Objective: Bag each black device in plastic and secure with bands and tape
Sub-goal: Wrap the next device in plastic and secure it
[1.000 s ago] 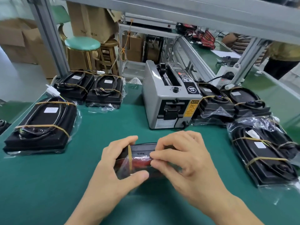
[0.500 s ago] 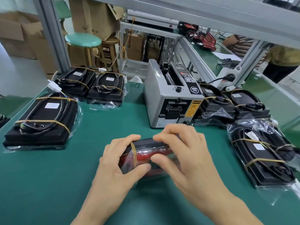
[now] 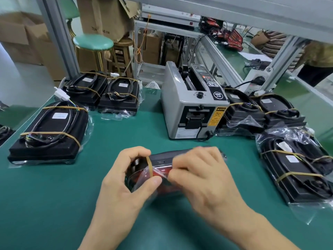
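A black device [image 3: 162, 158] with a red face, wrapped in clear plastic, is held on edge just above the green table [image 3: 54, 195] at the centre. A tan rubber band [image 3: 149, 166] circles its left end. My left hand [image 3: 126, 181] grips that left end, thumb under, fingers over the top. My right hand [image 3: 201, 175] pinches the plastic on the device's front near the middle and covers its right half. Any tape under the fingers is hidden.
A grey tape dispenser [image 3: 191, 109] stands behind the hands. Bagged, banded black devices lie at left [image 3: 48, 130], back left [image 3: 119, 94], back right [image 3: 252, 110] and right [image 3: 297, 168]. Stools, cardboard boxes and frame posts stand beyond the table's far edge.
Both hands have tilted the device more onto its edge. My right hand's fingers slid along the plastic toward the band. The camera moved slightly closer.
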